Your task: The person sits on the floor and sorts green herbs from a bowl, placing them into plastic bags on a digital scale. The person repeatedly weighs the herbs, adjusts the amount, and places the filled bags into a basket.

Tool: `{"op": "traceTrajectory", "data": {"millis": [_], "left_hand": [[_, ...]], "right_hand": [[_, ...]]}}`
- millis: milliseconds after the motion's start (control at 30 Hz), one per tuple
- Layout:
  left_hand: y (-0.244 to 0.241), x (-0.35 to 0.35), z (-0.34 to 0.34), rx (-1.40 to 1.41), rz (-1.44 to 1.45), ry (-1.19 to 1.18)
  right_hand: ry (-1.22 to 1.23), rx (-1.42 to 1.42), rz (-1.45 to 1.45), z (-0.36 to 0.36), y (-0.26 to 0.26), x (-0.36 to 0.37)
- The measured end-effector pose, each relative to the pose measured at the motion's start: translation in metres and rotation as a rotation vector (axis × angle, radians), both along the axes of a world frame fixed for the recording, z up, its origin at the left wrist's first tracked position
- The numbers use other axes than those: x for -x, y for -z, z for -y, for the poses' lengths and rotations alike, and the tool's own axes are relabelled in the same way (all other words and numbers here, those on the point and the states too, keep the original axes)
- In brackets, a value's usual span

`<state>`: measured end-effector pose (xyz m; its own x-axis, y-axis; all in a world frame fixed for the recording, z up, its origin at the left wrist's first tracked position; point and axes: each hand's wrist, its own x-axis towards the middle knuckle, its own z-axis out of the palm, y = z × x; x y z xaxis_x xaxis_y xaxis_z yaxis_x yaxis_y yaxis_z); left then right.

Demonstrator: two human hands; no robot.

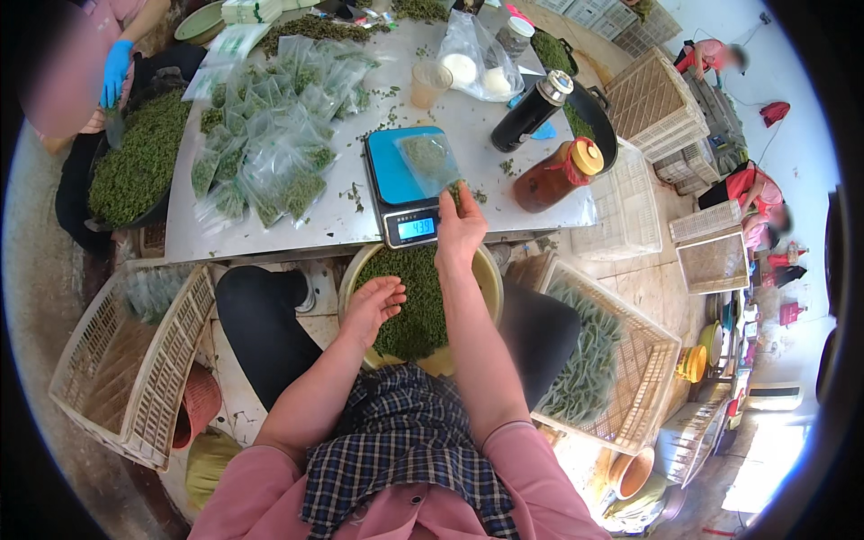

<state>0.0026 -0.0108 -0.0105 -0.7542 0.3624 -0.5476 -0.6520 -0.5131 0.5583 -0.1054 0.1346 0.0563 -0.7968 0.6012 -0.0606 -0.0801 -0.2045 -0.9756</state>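
Note:
A clear plastic bag with green sprigs (426, 156) lies on the blue pan of a digital scale (388, 172), whose display is lit. My right hand (464, 223) pinches a small bunch of the green sprigs at the bag's near corner, just right of the display; whether the fingers also grip the bag I cannot tell. My left hand (375, 307) hovers over a yellow basin (495, 280) of loose green sprigs between my knees, fingers loosely curled, nothing visible in them. Many filled plastic bags (270, 148) are heaped on the metal table (344, 233) left of the scale.
A black thermos (532, 111), a red-brown jar (559, 175) and a plastic cup (430, 84) stand on the table. Plastic crates (145, 378) flank my legs, the right crate (648, 385) holding filled bags. A blue-gloved co-worker's hand (116, 74) is at the upper left.

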Motion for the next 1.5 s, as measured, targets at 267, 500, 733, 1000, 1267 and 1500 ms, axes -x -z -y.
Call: {"op": "traceTrajectory", "data": {"millis": [267, 500, 733, 1000, 1267, 1500], "left_hand": [[0.001, -0.004, -0.004, 0.004, -0.016, 0.024], [0.002, -0.004, -0.003, 0.016, -0.030, 0.035], [0.003, -0.004, 0.000, 0.020, -0.034, 0.011], [0.002, -0.004, -0.004, 0.082, -0.055, -0.046], [0.027, -0.008, 0.004, 0.341, -0.081, -0.027], [0.029, -0.012, -0.012, 0.414, -0.027, 0.092]], "right_hand": [[0.056, 0.082, 0.012, -0.001, -0.011, 0.008], [0.106, -0.511, 0.200, -0.011, 0.005, 0.020], [0.043, -1.330, -0.005, -0.015, -0.013, 0.000], [-0.636, -0.970, 0.560, -0.038, 0.128, -0.128], [-0.800, -0.844, 0.714, 0.009, 0.155, -0.154], [-0.607, -0.686, 0.263, -0.003, 0.090, -0.150]]}}
